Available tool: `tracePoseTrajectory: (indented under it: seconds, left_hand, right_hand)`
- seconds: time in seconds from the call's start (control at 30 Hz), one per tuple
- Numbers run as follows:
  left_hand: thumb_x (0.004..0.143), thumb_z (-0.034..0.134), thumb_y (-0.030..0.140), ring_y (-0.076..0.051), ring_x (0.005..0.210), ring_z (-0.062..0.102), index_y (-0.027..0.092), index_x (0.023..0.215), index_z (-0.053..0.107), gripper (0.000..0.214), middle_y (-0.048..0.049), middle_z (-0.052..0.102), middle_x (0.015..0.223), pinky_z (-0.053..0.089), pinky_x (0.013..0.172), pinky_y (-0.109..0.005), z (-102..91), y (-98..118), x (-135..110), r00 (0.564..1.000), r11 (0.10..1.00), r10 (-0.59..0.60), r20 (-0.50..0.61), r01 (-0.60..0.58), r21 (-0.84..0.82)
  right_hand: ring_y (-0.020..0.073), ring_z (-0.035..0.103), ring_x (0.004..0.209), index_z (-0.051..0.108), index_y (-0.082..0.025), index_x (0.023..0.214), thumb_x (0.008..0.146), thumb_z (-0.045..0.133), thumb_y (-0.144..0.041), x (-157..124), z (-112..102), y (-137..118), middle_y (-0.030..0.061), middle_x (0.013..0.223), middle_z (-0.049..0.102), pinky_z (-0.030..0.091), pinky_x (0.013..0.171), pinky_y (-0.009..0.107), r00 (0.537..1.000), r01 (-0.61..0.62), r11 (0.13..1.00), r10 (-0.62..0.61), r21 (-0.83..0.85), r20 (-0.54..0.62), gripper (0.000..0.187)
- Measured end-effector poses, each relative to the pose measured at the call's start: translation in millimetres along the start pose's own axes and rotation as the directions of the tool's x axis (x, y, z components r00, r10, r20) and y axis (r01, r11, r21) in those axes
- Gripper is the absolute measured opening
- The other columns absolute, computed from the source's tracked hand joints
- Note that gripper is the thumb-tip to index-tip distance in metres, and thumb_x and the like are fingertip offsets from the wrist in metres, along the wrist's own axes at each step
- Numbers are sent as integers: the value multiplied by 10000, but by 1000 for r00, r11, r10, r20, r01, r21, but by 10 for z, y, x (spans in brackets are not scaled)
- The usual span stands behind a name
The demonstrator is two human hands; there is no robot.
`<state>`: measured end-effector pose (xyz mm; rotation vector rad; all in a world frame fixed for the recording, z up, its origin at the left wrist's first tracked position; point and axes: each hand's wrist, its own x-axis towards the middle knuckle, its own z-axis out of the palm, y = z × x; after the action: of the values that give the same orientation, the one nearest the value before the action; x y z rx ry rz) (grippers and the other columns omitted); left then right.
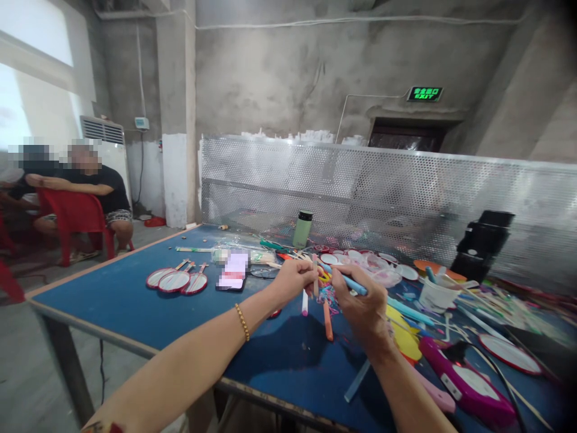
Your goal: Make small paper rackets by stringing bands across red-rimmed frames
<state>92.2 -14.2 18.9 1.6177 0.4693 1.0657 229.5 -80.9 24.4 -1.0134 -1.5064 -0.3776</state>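
Note:
My left hand [295, 279] pinches a small flat wooden stick [315, 276], held upright above the table. In my right hand [363, 307] is a light blue marker pen [349, 281], its tip end close to the stick; whether they touch I cannot tell. Below my hands lie an orange marker [328, 322], a white marker with a pink end [305, 304] and a tangle of coloured strings [328, 297]. Yellow cut-out pieces [403, 337] lie beside my right wrist.
On the blue table [112, 300] lie three round fan-like pieces [175, 281], a phone [233, 270] and a green bottle [303, 230]. A white cup [437, 296] and a purple device [469, 382] sit right. A perforated metal panel [288, 180] stands behind. Seated people [110, 186] are far left.

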Motion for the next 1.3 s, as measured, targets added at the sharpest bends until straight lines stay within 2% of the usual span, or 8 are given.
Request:
tracePoseTrajectory:
  seconds: [0.2, 0.3, 0.43, 0.63, 0.87, 0.93, 1.1, 1.3]
  left_hand:
    - [722, 594, 157, -87, 423, 529, 112, 611, 571, 122, -31, 618, 551, 435, 455, -202, -26, -104, -30, 972, 978, -206, 111, 199, 70]
    - [734, 640, 186, -100, 418, 552, 113, 579, 550, 194, -35, 604, 506, 468, 460, -214, 25, -166, -81, 926, 941, -330, 184, 309, 135]
    - [768, 609, 159, -98, 394, 547, 128, 562, 517, 228, -17, 582, 476, 489, 461, -223, 108, -188, -123, 871, 858, -470, 142, 413, 305]
    - [761, 605, 146, -59, 339, 422, 138, 496, 556, 270, 20, 501, 415, 349, 381, -168, 171, -129, -108, 909, 693, -408, 83, 249, 676]
    - [699, 645, 117, -123, 463, 545, 151, 493, 618, 211, -12, 578, 463, 467, 547, -227, 204, -135, -92, 932, 510, -354, 78, 122, 852]
    - [703, 658, 150, -139, 517, 584, 144, 544, 659, 159, -26, 607, 488, 488, 614, -234, 137, -83, -69, 939, 458, -331, 90, 76, 886]
    - [859, 501, 207, -192, 803, 675, 128, 859, 729, 241, -103, 733, 827, 495, 768, -268, -396, 169, 80, 985, 266, -172, 28, 19, 964]
    - [766, 575, 69, -295, 987, 671, 80, 863, 723, 178, -213, 714, 972, 494, 857, -338, -993, 209, 135, 977, -53, -203, -64, 55, 997]
  right_hand:
    - [197, 669, 895, 691, -226, 1019, 934, 513, -282, 31, 1, 123, 51, 975, 722, 506, 838, 340, 992, 110, 991, -105, -78, 72, 205]
    - [205, 660, 921, 682, -225, 1051, 945, 489, -286, 36, -8, 201, 64, 982, 711, 498, 852, 340, 986, 135, 970, -112, -204, 124, 228]
    - [227, 646, 936, 660, -207, 1115, 900, 533, -282, 26, 3, 257, 87, 1016, 688, 498, 803, 330, 983, 135, 926, -81, -351, 166, 261]
    - [225, 638, 844, 662, -213, 1113, 883, 547, -319, 8, 36, 318, 88, 974, 671, 468, 662, 307, 980, 147, 907, -80, -396, 180, 278]
    - [213, 632, 842, 670, -219, 1116, 893, 541, -341, 13, 0, 243, 78, 989, 659, 437, 653, 289, 963, 70, 867, 71, -494, 261, 285]
    - [208, 634, 866, 650, -222, 1149, 940, 474, -361, 15, -26, 211, 79, 1014, 647, 432, 679, 285, 916, 45, 819, 194, -572, 350, 306]
    - [226, 652, 904, 647, -172, 1042, 970, 369, -256, -37, -82, 221, 121, 1007, 645, 418, 708, 290, 684, 150, 717, 422, -681, 595, 299]
    - [236, 691, 723, 700, -177, 841, 884, 448, -217, -102, -103, 270, 131, 847, 695, 420, 582, 282, 596, 162, 741, 453, -652, 663, 259]
